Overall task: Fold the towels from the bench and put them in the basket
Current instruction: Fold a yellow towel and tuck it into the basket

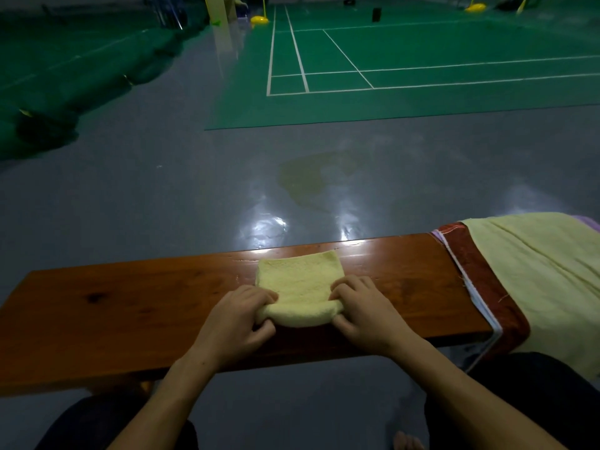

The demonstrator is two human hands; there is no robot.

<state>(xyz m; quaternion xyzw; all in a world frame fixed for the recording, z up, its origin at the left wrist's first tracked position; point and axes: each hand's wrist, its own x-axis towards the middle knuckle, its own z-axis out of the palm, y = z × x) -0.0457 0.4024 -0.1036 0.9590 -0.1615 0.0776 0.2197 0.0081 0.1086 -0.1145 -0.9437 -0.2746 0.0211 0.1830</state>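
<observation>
Mid-fold on the small pale yellow terry towel (300,284)
Both hands, left hand (238,323) and right hand (363,311), pinch its near edge on the brown wooden table (130,306); I'd guess it gets one more fold, then the basket.

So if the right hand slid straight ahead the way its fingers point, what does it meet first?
Only more of the small yellow towel that the right hand already pinches; past its far edge lies bare bench, then floor. Depth is hard to judge.

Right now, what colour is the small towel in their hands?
Pale yellow towel, seen best in the head view.
</observation>
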